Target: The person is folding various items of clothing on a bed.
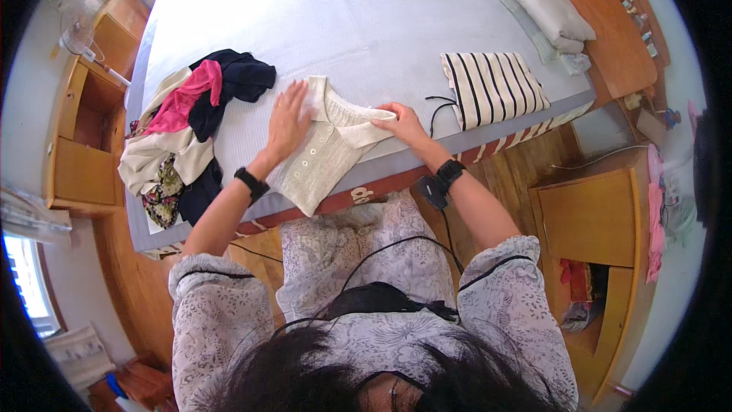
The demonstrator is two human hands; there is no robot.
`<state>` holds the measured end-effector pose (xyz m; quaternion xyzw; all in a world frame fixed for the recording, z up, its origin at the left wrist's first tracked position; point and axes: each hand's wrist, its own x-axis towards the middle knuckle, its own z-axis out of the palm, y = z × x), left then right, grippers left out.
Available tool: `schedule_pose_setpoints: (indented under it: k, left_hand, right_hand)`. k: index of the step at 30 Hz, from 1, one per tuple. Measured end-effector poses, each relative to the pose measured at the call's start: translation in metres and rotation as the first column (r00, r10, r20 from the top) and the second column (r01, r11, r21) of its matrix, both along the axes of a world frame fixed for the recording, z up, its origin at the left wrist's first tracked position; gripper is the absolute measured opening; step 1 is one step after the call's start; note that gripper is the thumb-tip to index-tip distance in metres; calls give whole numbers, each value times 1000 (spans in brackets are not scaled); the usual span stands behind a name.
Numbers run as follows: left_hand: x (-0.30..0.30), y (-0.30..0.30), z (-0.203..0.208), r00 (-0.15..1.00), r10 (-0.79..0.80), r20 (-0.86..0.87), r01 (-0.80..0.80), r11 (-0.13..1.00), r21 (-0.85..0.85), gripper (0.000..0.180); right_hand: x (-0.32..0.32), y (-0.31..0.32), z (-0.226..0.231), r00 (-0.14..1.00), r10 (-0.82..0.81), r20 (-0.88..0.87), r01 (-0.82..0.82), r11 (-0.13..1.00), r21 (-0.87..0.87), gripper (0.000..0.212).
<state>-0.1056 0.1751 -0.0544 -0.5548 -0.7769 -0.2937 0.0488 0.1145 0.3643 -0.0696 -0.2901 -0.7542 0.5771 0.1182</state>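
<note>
A cream knit top (329, 154) with a white collar and a short row of buttons lies partly folded at the bed's near edge, its lower corner reaching over the side. My left hand (289, 120) rests flat along the top's left side, fingers stretched out. At the other end of the collar, my right hand (406, 125) pinches the fabric near the shoulder. To the right sits a folded black-and-white striped garment (496, 90) with a thin dark cord beside it. Left of my hands is a loose heap of clothes, including a pink piece (187, 99).
The bed (335, 8) has a pale cover, with a satin pillow (526, 0) at the far right. A wooden cabinet (583, 217) stands at the right, its lower part showing things inside. Wooden furniture (88, 168) and a fan (78, 27) are at the left.
</note>
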Motion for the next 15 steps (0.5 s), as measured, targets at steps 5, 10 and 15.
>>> schedule_pose_setpoints:
  k: [5, 10, 15]
  left_hand:
    - [20, -57, -17, 994, -68, -89, 31, 930, -367, 61]
    - [27, -63, -17, 996, -38, -75, 11, 944, -331, 59]
    - [25, -58, -25, 995, -42, -87, 12, 950, -313, 58]
  right_hand:
    - [-21, -29, 28, 956, -139, 259, 53, 948, 314, 47]
    - [-45, -53, 33, 998, -27, -62, 68, 392, 918, 52]
    - [-56, -68, -27, 916, 178, 360, -401, 449, 799, 60]
